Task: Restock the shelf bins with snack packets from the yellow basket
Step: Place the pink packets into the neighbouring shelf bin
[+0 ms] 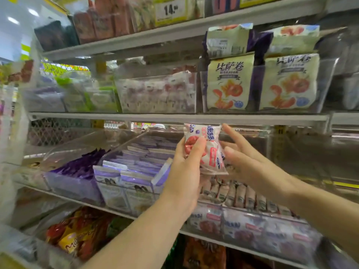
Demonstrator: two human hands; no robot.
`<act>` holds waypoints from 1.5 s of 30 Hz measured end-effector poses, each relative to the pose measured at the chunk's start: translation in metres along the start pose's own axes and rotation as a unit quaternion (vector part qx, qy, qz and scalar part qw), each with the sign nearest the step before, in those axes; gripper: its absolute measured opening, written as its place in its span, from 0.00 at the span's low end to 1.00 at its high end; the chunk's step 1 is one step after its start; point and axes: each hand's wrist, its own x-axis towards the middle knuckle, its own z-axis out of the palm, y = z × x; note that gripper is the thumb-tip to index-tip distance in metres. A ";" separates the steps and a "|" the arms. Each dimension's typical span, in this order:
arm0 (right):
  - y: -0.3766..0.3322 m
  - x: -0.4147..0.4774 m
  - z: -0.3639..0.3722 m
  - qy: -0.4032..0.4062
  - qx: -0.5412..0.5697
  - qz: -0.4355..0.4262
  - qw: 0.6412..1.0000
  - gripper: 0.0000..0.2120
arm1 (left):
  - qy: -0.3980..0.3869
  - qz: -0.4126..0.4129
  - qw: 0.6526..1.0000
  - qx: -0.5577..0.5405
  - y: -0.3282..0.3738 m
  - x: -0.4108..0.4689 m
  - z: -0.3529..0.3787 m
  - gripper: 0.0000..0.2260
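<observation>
The left hand (186, 171) grips a white and red snack packet (208, 150) round its left side, thumb across the front and fingers curled behind, so the packet stands upright with its printed face toward the person. The right hand (246, 162) lies flat against the packet's right edge with its fingers straight and spread. It closes on nothing, and seems to steady or square the packet rather than carry it.

The packet hangs in the air just under the lip of the upper shelf (174, 118), above a clear bin (252, 224) on the right. That bin holds a row of matching packets (239, 195) standing on edge. Holding the packet upright probably lets it slide into that row in the same pose, face forward.

The neighbouring bin to the left is filled with purple packets (136, 167), a different product, so the packet likely does not belong there. The yellow basket is out of view.
</observation>
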 end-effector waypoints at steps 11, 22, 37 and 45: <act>0.004 -0.013 -0.028 0.103 -0.069 0.080 0.989 0.25 | -0.007 -0.135 0.939 0.317 -0.034 0.015 0.036 0.21; 0.041 0.077 -0.101 0.105 -0.628 0.232 0.735 0.24 | -0.017 0.172 0.619 0.766 0.002 0.023 -0.044 0.15; 0.070 0.097 -0.093 0.017 -0.711 0.088 0.697 0.38 | -0.098 0.183 0.635 0.744 -0.006 0.029 -0.077 0.14; 0.065 0.098 -0.101 0.011 -0.620 0.153 0.769 0.45 | -0.112 0.181 0.636 0.741 -0.003 0.029 -0.079 0.14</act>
